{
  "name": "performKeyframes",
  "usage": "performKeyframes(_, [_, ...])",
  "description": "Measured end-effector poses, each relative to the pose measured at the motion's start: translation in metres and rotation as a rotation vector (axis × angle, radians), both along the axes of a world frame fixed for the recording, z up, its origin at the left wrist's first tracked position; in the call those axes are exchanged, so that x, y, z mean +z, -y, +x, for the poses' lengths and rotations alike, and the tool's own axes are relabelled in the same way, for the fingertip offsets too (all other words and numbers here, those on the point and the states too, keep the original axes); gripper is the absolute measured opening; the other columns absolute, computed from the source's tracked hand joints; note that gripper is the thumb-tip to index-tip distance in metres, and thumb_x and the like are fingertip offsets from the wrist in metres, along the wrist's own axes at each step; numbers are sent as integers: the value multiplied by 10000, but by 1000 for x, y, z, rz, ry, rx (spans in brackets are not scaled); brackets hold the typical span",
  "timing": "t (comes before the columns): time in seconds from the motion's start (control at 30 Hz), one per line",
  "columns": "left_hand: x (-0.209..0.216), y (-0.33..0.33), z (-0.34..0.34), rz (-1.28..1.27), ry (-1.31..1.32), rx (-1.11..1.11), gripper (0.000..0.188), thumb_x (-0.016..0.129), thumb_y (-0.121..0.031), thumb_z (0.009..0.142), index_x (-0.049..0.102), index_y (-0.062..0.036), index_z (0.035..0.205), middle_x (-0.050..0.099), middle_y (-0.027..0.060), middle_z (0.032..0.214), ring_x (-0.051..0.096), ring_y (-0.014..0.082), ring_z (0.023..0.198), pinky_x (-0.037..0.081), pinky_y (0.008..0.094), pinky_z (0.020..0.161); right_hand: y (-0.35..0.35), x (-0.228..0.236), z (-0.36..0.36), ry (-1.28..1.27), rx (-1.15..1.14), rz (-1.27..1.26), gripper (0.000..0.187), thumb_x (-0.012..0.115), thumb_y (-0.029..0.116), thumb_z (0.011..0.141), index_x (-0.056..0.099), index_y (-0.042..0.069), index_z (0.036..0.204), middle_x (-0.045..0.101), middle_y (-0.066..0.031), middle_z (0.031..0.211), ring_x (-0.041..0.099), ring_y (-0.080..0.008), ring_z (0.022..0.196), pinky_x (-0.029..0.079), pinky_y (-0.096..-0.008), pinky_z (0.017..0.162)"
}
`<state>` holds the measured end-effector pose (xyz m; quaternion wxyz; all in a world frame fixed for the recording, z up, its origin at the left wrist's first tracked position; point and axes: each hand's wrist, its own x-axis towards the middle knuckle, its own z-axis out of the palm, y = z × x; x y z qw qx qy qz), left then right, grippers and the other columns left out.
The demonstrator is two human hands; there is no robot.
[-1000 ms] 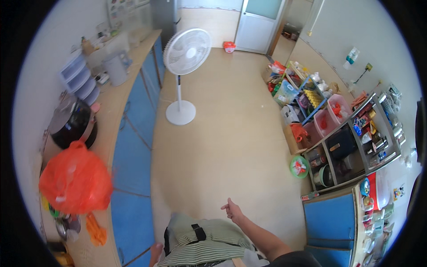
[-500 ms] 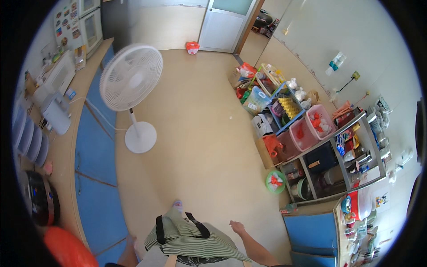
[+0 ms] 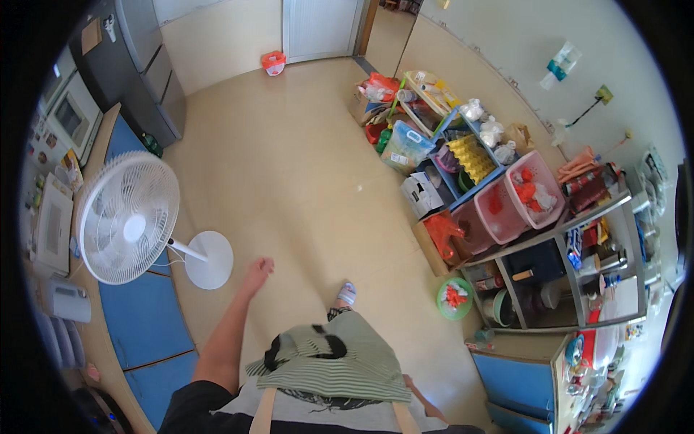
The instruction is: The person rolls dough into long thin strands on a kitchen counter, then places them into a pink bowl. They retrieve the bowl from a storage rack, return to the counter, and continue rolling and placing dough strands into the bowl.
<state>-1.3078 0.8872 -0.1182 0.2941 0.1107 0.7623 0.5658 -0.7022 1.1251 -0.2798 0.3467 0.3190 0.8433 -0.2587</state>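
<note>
My left hand (image 3: 258, 277) swings forward over the tiled floor, fingers loosely bent and a little apart, holding nothing. It is nearest to the white standing fan (image 3: 130, 217), whose round base (image 3: 209, 260) stands to its left, apart from it. My right hand (image 3: 409, 383) hangs low beside my green striped apron (image 3: 332, 362); its fingers are mostly hidden. One foot in a striped slipper (image 3: 347, 293) shows ahead of the apron.
Blue cabinets (image 3: 141, 322) with a counter line the left side, and a grey fridge (image 3: 123, 72) stands beyond. Along the right are a shelf with pink baskets (image 3: 538, 192), a green bin (image 3: 454, 298) and a metal rack (image 3: 531, 311). A red-and-white container (image 3: 273, 63) sits near the far door (image 3: 322, 29).
I have stepped forward and the view has turned somewhat left. My left hand has come forward into view, my right hand has swung back, and the other foot is now in front.
</note>
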Motion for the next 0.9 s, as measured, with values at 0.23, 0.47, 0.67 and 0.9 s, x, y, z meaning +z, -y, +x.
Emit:
performKeyframes(0.23, [-85, 55, 80, -788, 302, -198, 390, 669, -366, 820, 614, 5, 713, 615, 129, 654, 622, 238, 654, 501, 428, 609, -257, 75, -193, -265, -576, -118, 440, 540, 378, 907, 671, 35, 664, 658, -80, 633, 622, -173, 609, 479, -325, 598])
performKeyframes(0.47, [-38, 17, 40, -638, 749, 430, 205, 570, -216, 900, 594, -62, 767, 575, 77, 682, 553, 208, 571, 435, 354, 458, -435, 93, -469, -488, -757, -199, 278, 604, 273, 847, 656, 1, 824, 666, -111, 731, 653, -190, 650, 513, -327, 591])
performKeyframes(0.67, [-43, -144, -136, -399, 776, 571, 176, 549, -230, 921, 546, -79, 830, 551, 38, 694, 557, 127, 605, 434, 271, 496, -515, 99, -635, -285, -494, -337, 247, 581, 262, 883, 661, 29, 901, 684, -85, 791, 676, -179, 675, 517, -296, 581])
performKeyframes(0.9, [23, -423, -380, -258, 399, 205, 360, 530, -322, 962, 606, 2, 1098, 647, 65, 999, 624, 149, 873, 491, 290, 763, -628, 83, -748, -511, -616, -388, 204, 564, 204, 896, 636, 16, 857, 664, -120, 749, 666, -212, 616, 522, -342, 550])
